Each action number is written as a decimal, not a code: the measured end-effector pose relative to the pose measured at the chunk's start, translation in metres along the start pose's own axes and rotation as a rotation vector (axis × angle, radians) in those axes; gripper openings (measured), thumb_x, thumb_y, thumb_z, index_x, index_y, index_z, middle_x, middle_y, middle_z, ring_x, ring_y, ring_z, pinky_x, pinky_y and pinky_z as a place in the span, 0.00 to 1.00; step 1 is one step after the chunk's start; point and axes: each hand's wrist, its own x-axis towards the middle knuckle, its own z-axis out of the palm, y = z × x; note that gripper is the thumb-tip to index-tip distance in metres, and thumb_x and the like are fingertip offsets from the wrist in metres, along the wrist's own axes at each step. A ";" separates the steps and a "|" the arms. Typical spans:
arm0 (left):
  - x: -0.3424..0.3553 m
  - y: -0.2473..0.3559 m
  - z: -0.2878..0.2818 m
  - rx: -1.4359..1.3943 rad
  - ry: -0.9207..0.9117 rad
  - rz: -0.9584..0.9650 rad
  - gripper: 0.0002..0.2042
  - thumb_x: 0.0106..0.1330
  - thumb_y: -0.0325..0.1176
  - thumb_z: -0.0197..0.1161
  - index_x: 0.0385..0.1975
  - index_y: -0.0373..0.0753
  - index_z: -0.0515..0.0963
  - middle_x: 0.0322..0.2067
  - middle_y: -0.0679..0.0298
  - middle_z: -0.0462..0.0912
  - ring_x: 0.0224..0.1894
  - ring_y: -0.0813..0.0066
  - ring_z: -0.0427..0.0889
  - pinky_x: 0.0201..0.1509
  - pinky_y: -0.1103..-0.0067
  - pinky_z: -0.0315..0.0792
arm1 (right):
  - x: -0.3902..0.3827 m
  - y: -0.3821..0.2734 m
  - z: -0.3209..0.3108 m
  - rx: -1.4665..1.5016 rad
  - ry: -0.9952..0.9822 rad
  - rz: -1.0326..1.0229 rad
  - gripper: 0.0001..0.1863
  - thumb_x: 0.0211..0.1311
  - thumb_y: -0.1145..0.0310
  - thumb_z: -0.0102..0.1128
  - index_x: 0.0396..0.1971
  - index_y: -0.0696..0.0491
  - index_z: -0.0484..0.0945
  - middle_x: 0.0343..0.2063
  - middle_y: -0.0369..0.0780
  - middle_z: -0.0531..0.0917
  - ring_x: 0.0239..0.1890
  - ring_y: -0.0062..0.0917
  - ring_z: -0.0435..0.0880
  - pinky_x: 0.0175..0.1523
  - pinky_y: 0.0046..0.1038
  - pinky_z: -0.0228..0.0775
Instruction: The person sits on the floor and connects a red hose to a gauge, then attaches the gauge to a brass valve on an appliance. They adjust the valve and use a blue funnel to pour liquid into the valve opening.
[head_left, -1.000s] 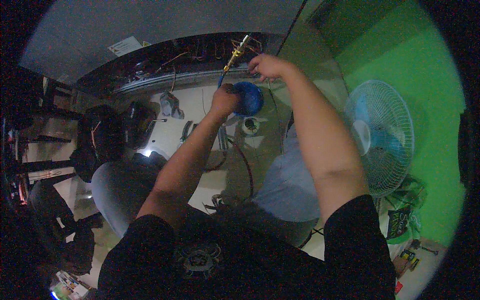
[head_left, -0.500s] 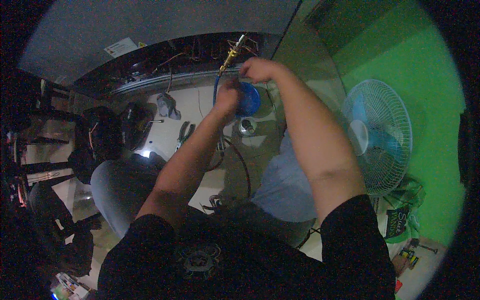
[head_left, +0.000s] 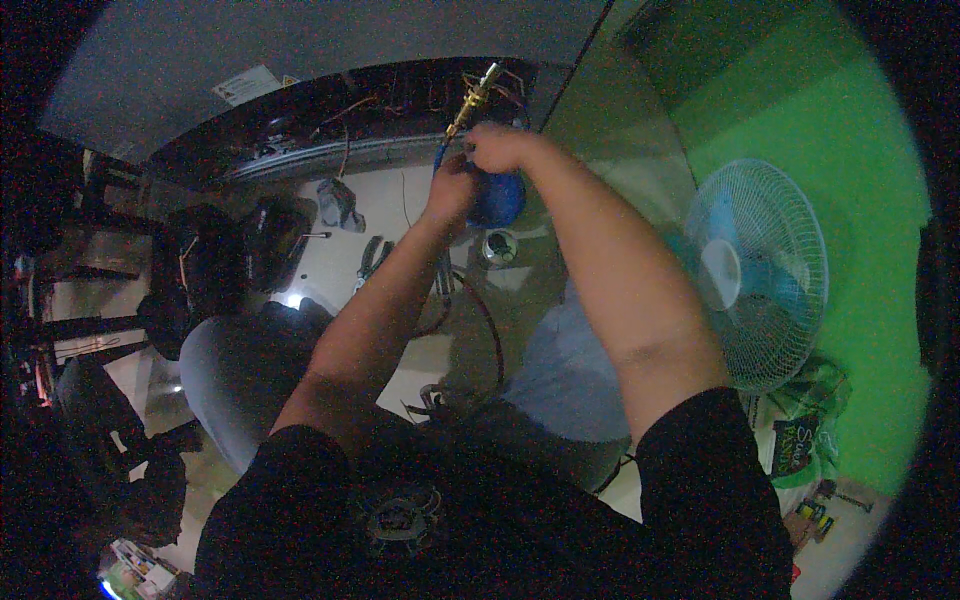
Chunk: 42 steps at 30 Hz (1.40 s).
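Note:
In front of me a brass torch with a silver tip stands tilted, a blue hose running down from its lower end. Close beside that hose is my left hand, its fingers curled shut over the left side of a blue canister; what they grip is hidden. My right hand reaches in from the right, above the canister and just below the torch. Its fingers are bent together near my left hand, and anything between them cannot be made out.
A large grey appliance with copper tubes in its open base is ahead. A small round can, pliers, a grey cloth and a dark red hose lie on the floor. A fan stands right.
My right hand has moved left and slightly down, closer to my left hand and the torch. The torch and surroundings shift slightly in the picture.

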 end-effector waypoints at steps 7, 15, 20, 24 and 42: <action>0.002 -0.003 -0.004 0.111 0.020 -0.016 0.26 0.56 0.22 0.50 0.58 0.29 0.67 0.43 0.58 0.79 0.41 0.70 0.78 0.44 0.76 0.73 | -0.001 0.002 -0.002 -0.037 0.029 -0.079 0.14 0.51 0.69 0.53 0.35 0.58 0.84 0.37 0.52 0.84 0.39 0.44 0.85 0.45 0.44 0.75; 0.005 -0.007 -0.004 -0.102 -0.053 0.004 0.26 0.56 0.22 0.52 0.59 0.29 0.67 0.44 0.59 0.78 0.43 0.71 0.77 0.47 0.75 0.71 | -0.002 0.006 -0.017 0.120 0.091 0.021 0.12 0.52 0.71 0.53 0.33 0.57 0.83 0.31 0.47 0.85 0.31 0.36 0.85 0.36 0.40 0.74; 0.016 -0.024 -0.008 -0.048 -0.074 0.229 0.08 0.63 0.26 0.54 0.42 0.39 0.74 0.31 0.66 0.75 0.31 0.75 0.73 0.33 0.77 0.67 | -0.008 0.022 -0.035 0.660 0.156 0.070 0.11 0.64 0.62 0.54 0.34 0.54 0.80 0.17 0.35 0.75 0.15 0.20 0.71 0.21 0.30 0.62; 0.023 -0.024 -0.015 0.066 -0.141 0.304 0.03 0.64 0.27 0.53 0.35 0.39 0.72 0.28 0.67 0.71 0.28 0.74 0.70 0.31 0.77 0.66 | -0.033 0.025 -0.051 1.346 -0.040 0.144 0.18 0.68 0.50 0.51 0.28 0.50 0.72 0.13 0.28 0.60 0.13 0.15 0.55 0.21 0.25 0.51; 0.031 -0.034 -0.022 0.264 -0.066 0.285 0.04 0.59 0.28 0.59 0.32 0.39 0.78 0.29 0.62 0.80 0.32 0.64 0.78 0.36 0.70 0.72 | -0.037 0.027 -0.064 1.743 -0.304 -0.161 0.20 0.71 0.50 0.46 0.22 0.47 0.66 0.13 0.27 0.59 0.13 0.14 0.54 0.23 0.24 0.51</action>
